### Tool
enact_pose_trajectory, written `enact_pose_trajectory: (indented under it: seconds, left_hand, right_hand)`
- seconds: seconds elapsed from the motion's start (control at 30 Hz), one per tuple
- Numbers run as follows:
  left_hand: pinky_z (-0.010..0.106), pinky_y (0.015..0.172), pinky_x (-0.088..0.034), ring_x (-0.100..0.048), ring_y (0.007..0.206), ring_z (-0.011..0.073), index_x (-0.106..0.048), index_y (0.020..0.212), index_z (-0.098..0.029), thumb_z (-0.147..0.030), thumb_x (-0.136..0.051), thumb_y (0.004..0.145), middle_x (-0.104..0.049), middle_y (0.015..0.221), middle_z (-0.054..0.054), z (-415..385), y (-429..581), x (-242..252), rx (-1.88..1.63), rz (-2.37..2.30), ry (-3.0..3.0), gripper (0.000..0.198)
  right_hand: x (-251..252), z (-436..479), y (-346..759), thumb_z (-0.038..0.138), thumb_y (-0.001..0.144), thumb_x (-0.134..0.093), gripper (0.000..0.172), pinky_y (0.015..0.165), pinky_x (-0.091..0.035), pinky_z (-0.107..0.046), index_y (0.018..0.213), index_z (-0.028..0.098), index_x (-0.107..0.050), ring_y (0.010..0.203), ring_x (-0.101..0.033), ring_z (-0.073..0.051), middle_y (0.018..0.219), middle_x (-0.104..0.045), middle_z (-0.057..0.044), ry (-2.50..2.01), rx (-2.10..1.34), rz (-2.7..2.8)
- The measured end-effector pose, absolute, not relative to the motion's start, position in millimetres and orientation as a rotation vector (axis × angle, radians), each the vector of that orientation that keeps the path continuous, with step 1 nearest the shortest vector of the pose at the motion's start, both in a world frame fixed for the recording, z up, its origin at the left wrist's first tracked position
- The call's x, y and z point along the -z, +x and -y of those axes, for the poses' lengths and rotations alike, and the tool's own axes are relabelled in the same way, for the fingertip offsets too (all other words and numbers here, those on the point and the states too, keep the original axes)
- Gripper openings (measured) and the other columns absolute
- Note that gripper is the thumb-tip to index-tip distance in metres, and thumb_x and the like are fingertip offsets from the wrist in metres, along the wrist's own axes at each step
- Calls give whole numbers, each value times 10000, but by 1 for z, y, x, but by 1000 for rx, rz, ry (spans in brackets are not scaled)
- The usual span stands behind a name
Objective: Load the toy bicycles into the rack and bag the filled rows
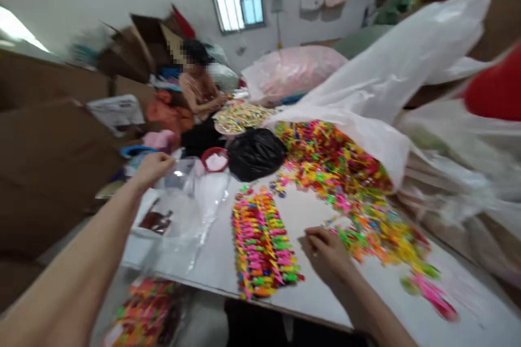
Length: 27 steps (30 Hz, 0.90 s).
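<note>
On the left, my left hand (157, 169) is closed in a pinch at the top corner of a clear plastic bag (183, 176). More flat clear bags (179, 238) lie below it on the white table. My right hand (325, 249) hovers low over the table with its fingers curled together; whatever is in them is too blurred to make out. Between my hands, small bright plastic pieces are laid in dense rows as a block (262, 244). To the right of my right hand spreads a loose heap of similar colourful pieces (366, 222).
A big white sack (366, 114) spills pieces onto the table (303, 200). Behind the block sit a black plastic bag (256, 154) and a red bowl (214, 159). Another person (199, 84) sits beyond, by a piled basin (240, 117). A filled bag (142, 312) lies below the table's front edge.
</note>
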<state>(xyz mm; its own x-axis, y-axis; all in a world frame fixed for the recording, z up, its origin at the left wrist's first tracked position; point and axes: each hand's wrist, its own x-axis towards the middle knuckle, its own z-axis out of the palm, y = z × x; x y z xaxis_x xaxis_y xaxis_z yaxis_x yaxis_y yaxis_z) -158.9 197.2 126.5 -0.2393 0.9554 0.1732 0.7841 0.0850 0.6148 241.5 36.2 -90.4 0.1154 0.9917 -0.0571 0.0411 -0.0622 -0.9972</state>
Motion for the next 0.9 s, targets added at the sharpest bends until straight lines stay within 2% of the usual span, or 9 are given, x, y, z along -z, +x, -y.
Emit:
enact_pose_trajectory:
  seconds: [0.07, 0.13, 0.27, 0.4, 0.53, 0.63, 0.77, 0.83, 0.9]
  left_hand:
    - [188, 420, -295, -380, 446, 78, -564, 636, -128, -435, -579, 703, -447, 455, -52, -200, -161, -145, -985, -2019, 1758, 315]
    - [198, 467, -360, -448, 495, 90, -549, 619, -144, -472, -582, 659, -524, 535, -27, -196, -152, -158, -1073, -1878, 1805, 332]
    - [225, 522, -420, -524, 558, 113, -581, 664, -166, -507, -625, 618, -612, 672, 12, -181, -123, -179, -1185, -1589, 1839, 347]
    - [218, 503, -424, -514, 540, 99, -603, 673, -172, -371, -688, 614, -623, 696, 10, -168, -104, -205, -1400, -1351, 1669, 225]
    - [195, 468, -411, -472, 481, 75, -566, 647, -183, -271, -693, 616, -569, 590, -35, -150, -95, -234, -1560, -1133, 1439, 158]
    - [198, 473, -423, -481, 490, 80, -560, 662, -186, -265, -690, 621, -569, 596, -35, -141, -92, -245, -1628, -1025, 1391, 158]
    - [202, 485, -414, -492, 504, 89, -575, 680, -169, -320, -685, 608, -574, 595, -23, -153, -94, -233, -1620, -1110, 1530, 201]
    - [203, 510, -410, -505, 529, 95, -585, 686, -161, -347, -684, 602, -592, 609, -18, -163, -99, -218, -1587, -1227, 1603, 226]
    - [205, 542, -408, -519, 566, 105, -601, 678, -157, -366, -698, 585, -612, 625, -10, -170, -102, -201, -1519, -1315, 1649, 248]
  right_hand:
    - [69, -66, 250, 358, 671, -637, 237, 525, -473, -283, 806, 170, -688, 568, -577, -164, 673, -656, -45, -1274, -1134, 1122]
    - [37, -92, 242, 374, 675, -648, 267, 580, -492, -285, 854, 180, -690, 677, -606, -178, 796, -677, -60, -1200, -1136, 1175]
    - [-18, -135, 185, 365, 684, -646, 332, 659, -507, -302, 960, 182, -661, 791, -610, -184, 892, -672, -64, -1025, -1210, 1344]
    - [-19, -173, 118, 324, 650, -676, 450, 648, -519, -308, 1063, 164, -594, 812, -613, -172, 1047, -613, -98, -957, -1395, 1187]
    - [4, -194, 73, 310, 674, -660, 363, 506, -475, -235, 995, 160, -581, 634, -579, -116, 852, -614, -52, -948, -1593, 958]
    - [1, -189, 42, 313, 617, -723, 340, 460, -442, -225, 895, 161, -599, 542, -551, -113, 691, -602, -10, -877, -1704, 1041]
    - [-40, -178, 16, 402, 570, -765, 482, 584, -504, -302, 961, 194, -576, 704, -609, -168, 819, -628, -20, -367, -1989, 1114]
    - [-62, -180, 20, 459, 630, -714, 467, 615, -508, -305, 995, 214, -554, 776, -601, -171, 896, -616, -21, -170, -2023, 1044]
    - [-76, -187, 35, 451, 662, -689, 396, 574, -485, -253, 944, 206, -558, 732, -580, -144, 848, -602, -13, -187, -1974, 996]
